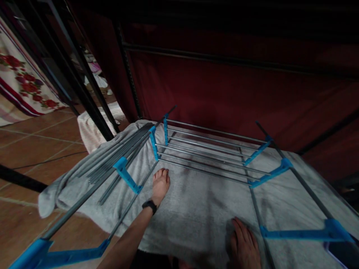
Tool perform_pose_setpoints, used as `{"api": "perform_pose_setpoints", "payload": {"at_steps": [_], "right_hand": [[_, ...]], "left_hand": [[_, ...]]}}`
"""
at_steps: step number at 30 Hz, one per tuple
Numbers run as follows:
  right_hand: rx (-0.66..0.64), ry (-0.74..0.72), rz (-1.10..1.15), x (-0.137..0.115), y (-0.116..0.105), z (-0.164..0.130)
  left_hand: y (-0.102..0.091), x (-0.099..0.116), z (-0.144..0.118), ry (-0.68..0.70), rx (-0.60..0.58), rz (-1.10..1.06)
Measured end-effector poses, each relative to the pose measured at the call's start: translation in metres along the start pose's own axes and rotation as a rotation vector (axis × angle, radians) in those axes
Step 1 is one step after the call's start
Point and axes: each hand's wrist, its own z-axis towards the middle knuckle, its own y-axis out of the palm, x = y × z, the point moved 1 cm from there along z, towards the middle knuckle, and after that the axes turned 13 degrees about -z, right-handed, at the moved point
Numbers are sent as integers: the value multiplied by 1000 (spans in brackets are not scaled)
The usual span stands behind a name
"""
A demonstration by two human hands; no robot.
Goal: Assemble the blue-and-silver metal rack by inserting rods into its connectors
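Observation:
A partly assembled rack of grey metal tubes with blue plastic brackets stands on a grey blanket. My left hand, with a black watch on its wrist, rests palm down on the blanket beside the rack's left lower tube. Near the right lower tube, my right hand lies flat on the blanket, fingers stretched out. Neither hand holds anything. Several thin crossbars join the far brackets, among them a blue bracket on the left and another blue bracket on the right.
Several loose grey tubes lie bundled left of the rack. A phone-like dark object is at the lower right. Dark red cloth hangs behind, with black metal posts at left above the tiled floor.

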Motion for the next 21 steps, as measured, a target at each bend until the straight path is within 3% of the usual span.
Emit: {"api": "perform_pose_setpoints", "payload": {"at_steps": [6,12,21], "right_hand": [[17,-21,-126,-4,0,5],[54,74,-147,-8,4,8],[37,-39,-236,-10,-4,8]], "left_hand": [[1,1,2,-26,-48,54],[2,0,3,-41,-52,55],[-1,0,3,-39,-44,51]]}}
